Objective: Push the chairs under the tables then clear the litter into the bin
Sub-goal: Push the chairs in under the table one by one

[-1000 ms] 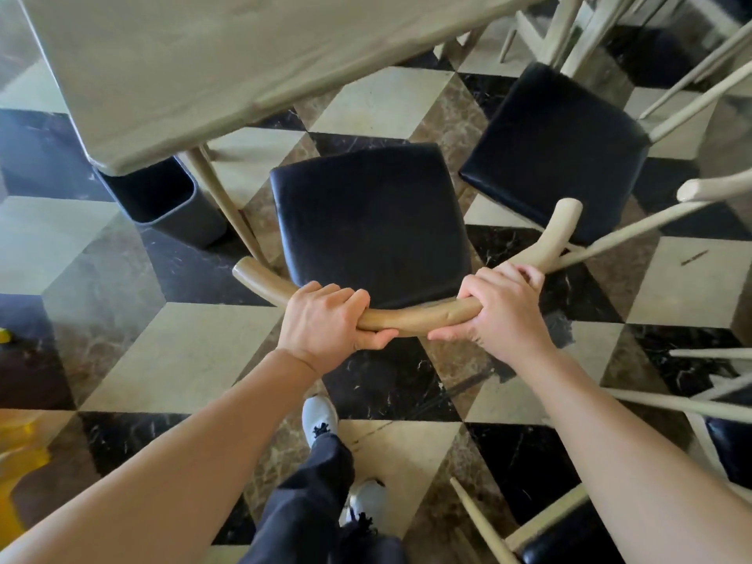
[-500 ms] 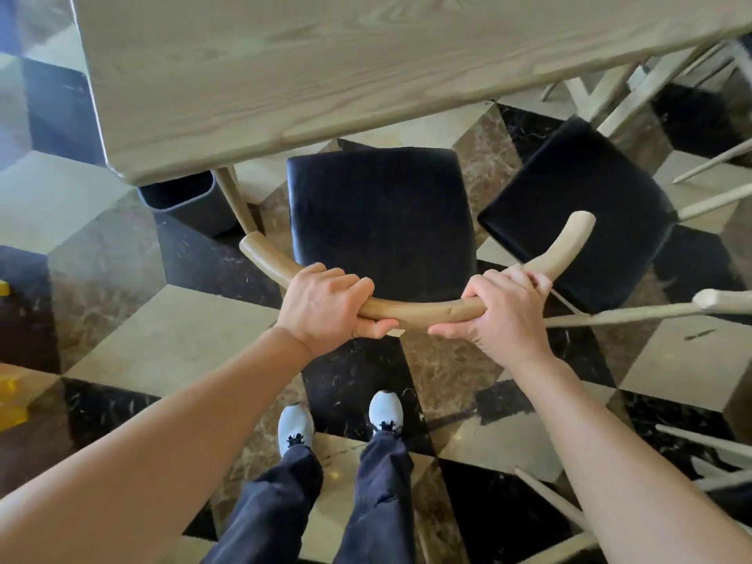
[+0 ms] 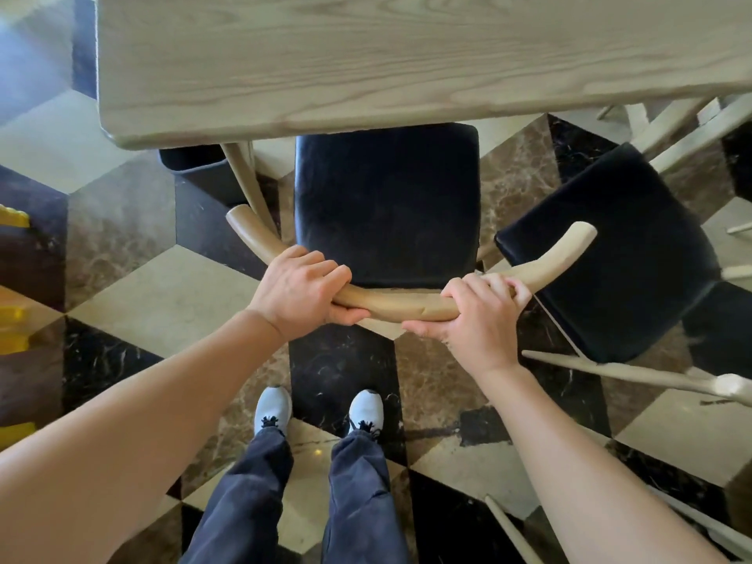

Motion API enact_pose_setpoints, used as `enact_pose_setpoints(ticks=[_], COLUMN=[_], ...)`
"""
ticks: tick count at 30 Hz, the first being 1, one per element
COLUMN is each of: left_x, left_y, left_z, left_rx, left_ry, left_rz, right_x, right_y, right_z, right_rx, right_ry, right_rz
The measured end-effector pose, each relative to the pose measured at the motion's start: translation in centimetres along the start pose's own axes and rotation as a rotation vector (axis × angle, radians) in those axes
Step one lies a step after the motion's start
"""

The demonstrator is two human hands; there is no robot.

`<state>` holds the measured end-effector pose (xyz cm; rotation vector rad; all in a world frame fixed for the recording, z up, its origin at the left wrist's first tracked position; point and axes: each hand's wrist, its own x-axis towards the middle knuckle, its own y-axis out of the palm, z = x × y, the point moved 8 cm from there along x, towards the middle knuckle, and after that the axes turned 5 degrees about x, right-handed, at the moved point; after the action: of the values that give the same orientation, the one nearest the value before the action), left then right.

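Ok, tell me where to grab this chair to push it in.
Grip the curved back rail from behind, left hand and right hand either side of its middle: its ends curve toward the table, and the seat faces it.

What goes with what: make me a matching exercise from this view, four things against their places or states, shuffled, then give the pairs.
Things
1. curved backrest
2. dark bin
3. second chair
4. white shoes

Places or states
A. standing askew, right of the held chair
B. gripped by the left hand and the right hand
C. on the floor, partly under the corner of the table
D. on the tiles behind the held chair

Pairs: 1-B, 2-C, 3-A, 4-D
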<state>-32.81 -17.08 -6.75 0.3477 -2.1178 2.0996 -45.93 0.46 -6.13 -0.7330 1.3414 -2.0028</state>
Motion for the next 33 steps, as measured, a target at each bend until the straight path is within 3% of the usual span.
enact_pose_setpoints(ticks=[8,22,33], left_x=[2.5,2.2,0.4], left_y=[-0.1,0.2,-0.5], left_z=[3.4,2.5,5.7], left_rx=[0.008,0.012,-0.025], left_ry=[-0.047,-0.111,-0.113], left_rz=[-0.009,-0.042,-0.003], right_x=[5.1,5.5,6.3], right_y=[0.8,0.7,1.9], right_z=[0.5,-0.1,2.8], right_rx=[-0.012,0.015,0.052], right_ry=[-0.084,-0.127,-0.104], right_rz=[-0.013,-0.009,0.005])
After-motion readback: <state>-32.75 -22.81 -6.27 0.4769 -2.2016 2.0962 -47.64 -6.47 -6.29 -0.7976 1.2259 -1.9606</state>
